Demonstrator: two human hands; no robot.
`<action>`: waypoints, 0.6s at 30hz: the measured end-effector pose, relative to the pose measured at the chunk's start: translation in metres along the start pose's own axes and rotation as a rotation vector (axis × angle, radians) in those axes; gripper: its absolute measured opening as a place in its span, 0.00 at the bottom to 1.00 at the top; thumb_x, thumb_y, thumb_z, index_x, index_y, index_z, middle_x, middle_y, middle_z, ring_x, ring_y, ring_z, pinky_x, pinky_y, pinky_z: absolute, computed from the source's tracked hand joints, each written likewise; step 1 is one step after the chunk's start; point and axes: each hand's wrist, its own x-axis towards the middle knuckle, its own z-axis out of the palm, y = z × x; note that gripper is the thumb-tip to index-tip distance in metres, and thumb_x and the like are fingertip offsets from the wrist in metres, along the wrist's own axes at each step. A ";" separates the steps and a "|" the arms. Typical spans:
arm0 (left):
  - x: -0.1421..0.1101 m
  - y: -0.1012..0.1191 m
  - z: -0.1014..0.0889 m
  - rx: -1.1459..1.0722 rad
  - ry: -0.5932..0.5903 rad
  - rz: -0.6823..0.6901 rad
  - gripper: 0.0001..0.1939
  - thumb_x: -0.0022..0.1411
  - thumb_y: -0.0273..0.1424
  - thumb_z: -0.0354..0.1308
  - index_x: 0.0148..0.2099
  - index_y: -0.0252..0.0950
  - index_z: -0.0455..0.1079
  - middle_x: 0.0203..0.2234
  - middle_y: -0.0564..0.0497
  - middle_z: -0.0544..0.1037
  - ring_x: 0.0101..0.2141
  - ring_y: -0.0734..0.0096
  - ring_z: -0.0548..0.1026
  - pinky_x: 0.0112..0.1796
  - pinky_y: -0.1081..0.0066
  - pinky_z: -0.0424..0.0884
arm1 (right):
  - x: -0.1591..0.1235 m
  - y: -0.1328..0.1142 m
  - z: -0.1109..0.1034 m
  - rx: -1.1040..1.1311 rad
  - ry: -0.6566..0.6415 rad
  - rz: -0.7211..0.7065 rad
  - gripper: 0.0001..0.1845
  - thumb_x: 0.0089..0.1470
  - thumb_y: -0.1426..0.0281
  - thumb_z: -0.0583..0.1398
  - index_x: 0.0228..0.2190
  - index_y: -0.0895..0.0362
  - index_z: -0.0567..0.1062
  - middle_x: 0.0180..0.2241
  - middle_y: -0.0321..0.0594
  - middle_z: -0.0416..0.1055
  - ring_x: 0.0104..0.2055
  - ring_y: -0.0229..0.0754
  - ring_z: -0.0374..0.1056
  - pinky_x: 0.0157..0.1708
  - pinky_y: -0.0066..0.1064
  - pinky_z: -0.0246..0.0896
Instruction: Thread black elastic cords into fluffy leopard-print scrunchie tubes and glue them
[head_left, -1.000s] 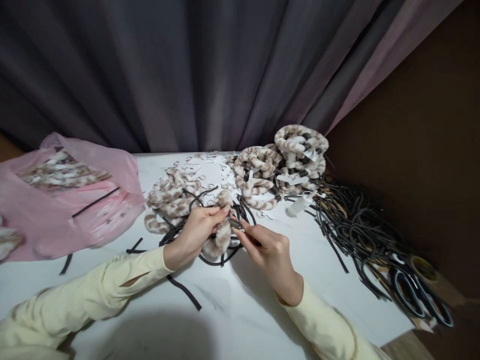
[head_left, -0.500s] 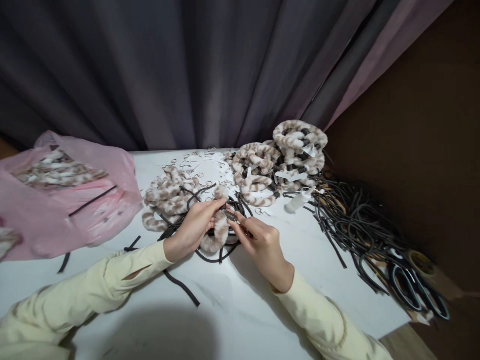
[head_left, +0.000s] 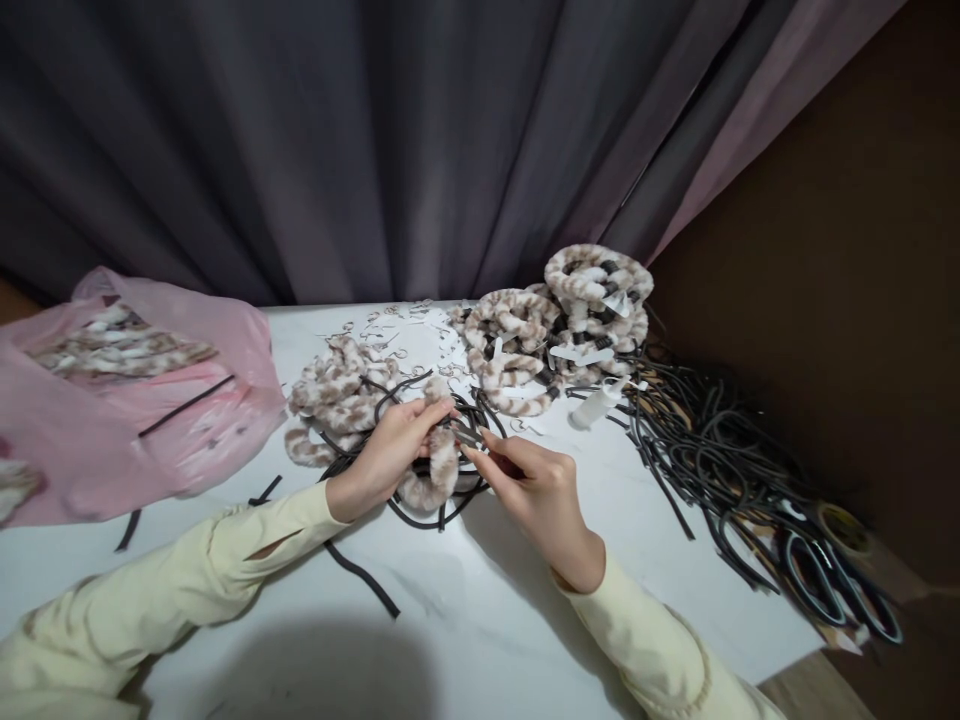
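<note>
My left hand is closed around a fuzzy brown-and-white sleeve that curls below its fingers at the table's middle. My right hand pinches the end of a thin black cord right at the mouth of that sleeve, fingertips nearly touching the left hand's. Loops of black cord lie under both hands. Pale yellow sleeves cover both forearms.
A pink plastic bag with more fuzzy pieces sits at the left. Loose fuzzy sleeves lie behind my hands, finished fuzzy rings are stacked at the back right beside a small white bottle. A heap of black cords and scissors fill the right edge.
My right hand has drawn back slightly to the right and down from the sleeve's mouth. The left hand keeps its hold in nearly the same place.
</note>
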 end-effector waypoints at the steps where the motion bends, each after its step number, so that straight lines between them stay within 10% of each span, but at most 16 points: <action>1: 0.000 -0.001 0.000 0.006 -0.003 -0.004 0.15 0.51 0.40 0.61 0.29 0.32 0.69 0.18 0.56 0.68 0.18 0.82 0.63 0.18 0.81 0.55 | 0.000 0.000 0.000 -0.005 -0.009 -0.002 0.14 0.52 0.73 0.60 0.18 0.59 0.65 0.16 0.32 0.60 0.17 0.30 0.53 0.19 0.23 0.48; 18: -0.004 0.007 0.000 -0.001 -0.074 -0.012 0.15 0.54 0.39 0.59 0.27 0.30 0.72 0.19 0.53 0.71 0.20 0.81 0.64 0.20 0.80 0.57 | -0.001 -0.002 -0.001 -0.035 -0.018 -0.024 0.12 0.53 0.72 0.59 0.19 0.60 0.68 0.16 0.33 0.62 0.17 0.29 0.54 0.17 0.23 0.48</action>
